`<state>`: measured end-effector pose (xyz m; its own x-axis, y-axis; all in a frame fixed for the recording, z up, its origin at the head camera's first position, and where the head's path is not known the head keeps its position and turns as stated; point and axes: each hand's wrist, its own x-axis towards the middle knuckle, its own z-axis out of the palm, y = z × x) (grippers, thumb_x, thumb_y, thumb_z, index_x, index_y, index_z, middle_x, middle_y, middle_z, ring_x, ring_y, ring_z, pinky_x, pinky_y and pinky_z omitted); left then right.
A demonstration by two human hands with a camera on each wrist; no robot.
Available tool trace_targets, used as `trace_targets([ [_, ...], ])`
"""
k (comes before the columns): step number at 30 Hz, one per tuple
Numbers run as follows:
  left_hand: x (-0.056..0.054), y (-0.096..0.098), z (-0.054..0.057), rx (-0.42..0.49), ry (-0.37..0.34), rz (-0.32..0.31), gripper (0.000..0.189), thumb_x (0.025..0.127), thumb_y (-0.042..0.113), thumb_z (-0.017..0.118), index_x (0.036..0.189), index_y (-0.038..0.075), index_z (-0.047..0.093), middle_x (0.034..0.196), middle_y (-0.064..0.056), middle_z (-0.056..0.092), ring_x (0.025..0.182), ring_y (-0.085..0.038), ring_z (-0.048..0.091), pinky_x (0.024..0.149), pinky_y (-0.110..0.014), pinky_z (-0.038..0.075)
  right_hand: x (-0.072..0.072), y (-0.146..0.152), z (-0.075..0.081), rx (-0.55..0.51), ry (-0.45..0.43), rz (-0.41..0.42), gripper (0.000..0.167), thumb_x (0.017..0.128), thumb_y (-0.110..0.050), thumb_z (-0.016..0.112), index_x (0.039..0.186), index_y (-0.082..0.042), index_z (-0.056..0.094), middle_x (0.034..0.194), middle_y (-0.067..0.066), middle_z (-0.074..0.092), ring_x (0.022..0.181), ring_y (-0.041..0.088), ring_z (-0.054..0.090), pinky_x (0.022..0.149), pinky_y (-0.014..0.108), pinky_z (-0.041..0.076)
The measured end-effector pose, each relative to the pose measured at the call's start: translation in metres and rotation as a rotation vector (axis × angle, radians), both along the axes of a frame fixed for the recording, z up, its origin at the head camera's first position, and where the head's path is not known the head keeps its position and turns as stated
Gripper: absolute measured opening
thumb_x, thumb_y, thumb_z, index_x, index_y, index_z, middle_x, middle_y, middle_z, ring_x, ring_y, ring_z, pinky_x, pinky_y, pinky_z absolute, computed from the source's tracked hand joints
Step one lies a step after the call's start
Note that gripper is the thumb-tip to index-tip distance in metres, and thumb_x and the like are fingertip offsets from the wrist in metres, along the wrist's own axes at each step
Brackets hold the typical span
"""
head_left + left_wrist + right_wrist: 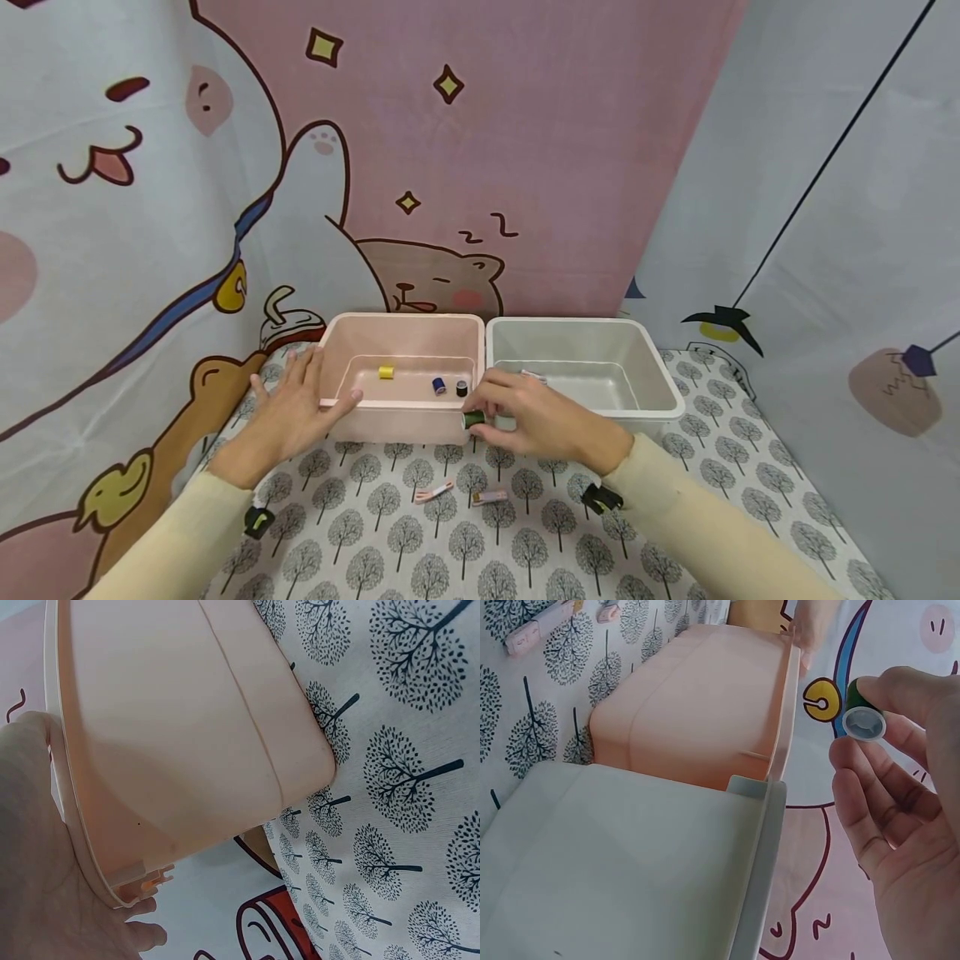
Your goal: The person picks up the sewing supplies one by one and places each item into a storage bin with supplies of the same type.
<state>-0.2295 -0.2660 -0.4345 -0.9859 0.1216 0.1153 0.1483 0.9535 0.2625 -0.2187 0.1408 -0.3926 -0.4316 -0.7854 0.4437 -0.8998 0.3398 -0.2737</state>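
My right hand pinches a small green thread spool between thumb and fingers, above the near edge of the pink bin where it meets the white bin. In the right wrist view the spool turns its pale round end to the camera. My left hand, fingers extended, rests on the left rim of the pink bin. Inside that bin lie a yellow spool, a blue spool and a black spool.
The white bin stands directly right of the pink one, with a small pale item partly hidden behind my right hand. Two small, slender pinkish pieces, a left one and a right one, lie on the tree-print cloth in front.
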Motion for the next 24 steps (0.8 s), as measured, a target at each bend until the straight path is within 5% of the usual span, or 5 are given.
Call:
trace_targets([
  [10,0.001,-0.002,-0.001,-0.003,-0.008,0.001,0.120,0.111,0.086,0.043,0.186,-0.002,0.008,0.193,-0.035,0.010,0.177,-0.067,0.008,0.124,-0.103,-0.007,-0.009,-0.006,0.005,-0.040,0.011,0.023,0.022,0.105,-0.014,0.086,0.126,-0.009,0.083,0.116,0.000,0.080,0.096,0.011,0.078,0.083,0.015,0.063],
  [24,0.001,0.000,-0.002,0.004,-0.003,0.007,0.117,0.112,0.082,0.047,0.186,-0.001,0.010,0.193,-0.034,0.011,0.177,-0.067,0.009,0.125,-0.102,-0.006,-0.023,-0.013,0.013,-0.064,-0.008,0.010,0.020,0.103,-0.013,0.087,0.121,-0.007,0.080,0.113,0.003,0.082,0.096,0.013,0.078,0.085,0.021,0.068],
])
